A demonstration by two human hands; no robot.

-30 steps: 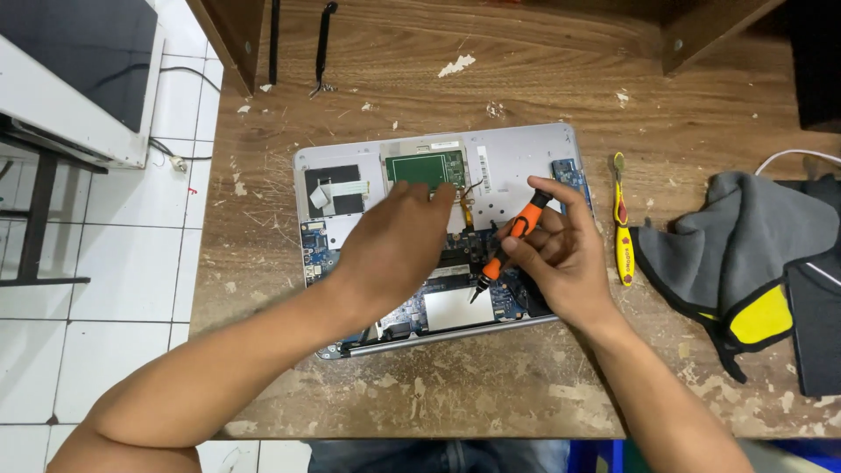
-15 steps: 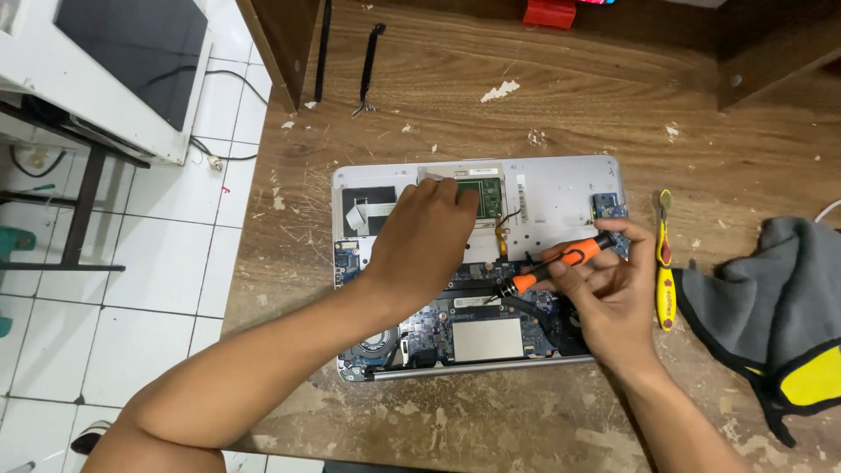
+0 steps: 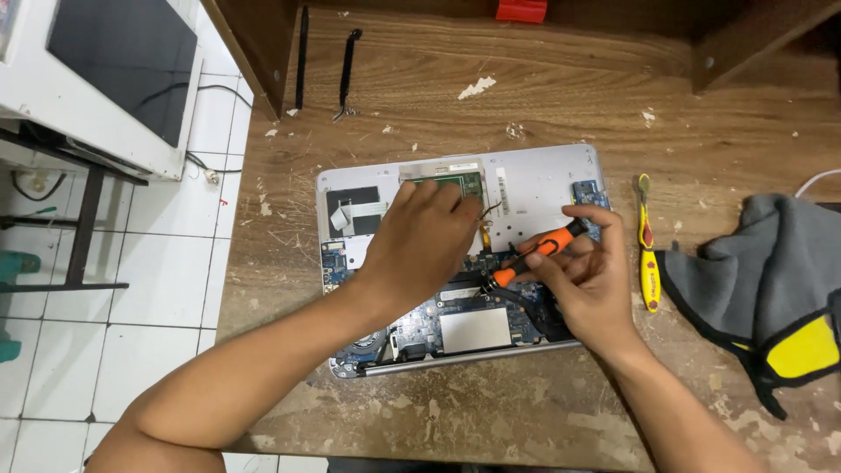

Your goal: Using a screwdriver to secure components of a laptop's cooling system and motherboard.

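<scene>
An opened silver laptop base [image 3: 534, 180] lies on the worn wooden table [image 3: 543, 88], its blue circuit board [image 3: 464, 328] exposed. My left hand [image 3: 420, 241] rests palm down on the middle of the board, fingers curled toward a small green card near the top. My right hand [image 3: 589, 280] grips an orange-and-black screwdriver [image 3: 536, 251], its tip pointing down-left onto the board just beside my left hand.
A yellow hand tool [image 3: 646, 263] lies right of the laptop. A grey and yellow cloth [image 3: 771, 280] sits at the right edge. Two black strips [image 3: 347, 70] lie at the table's back left. A white monitor [image 3: 105, 79] stands over the tiled floor at left.
The view has shifted, so the laptop sits slightly further right and lower. Both hands stay on the board; the screwdriver remains in my right hand with little change in angle.
</scene>
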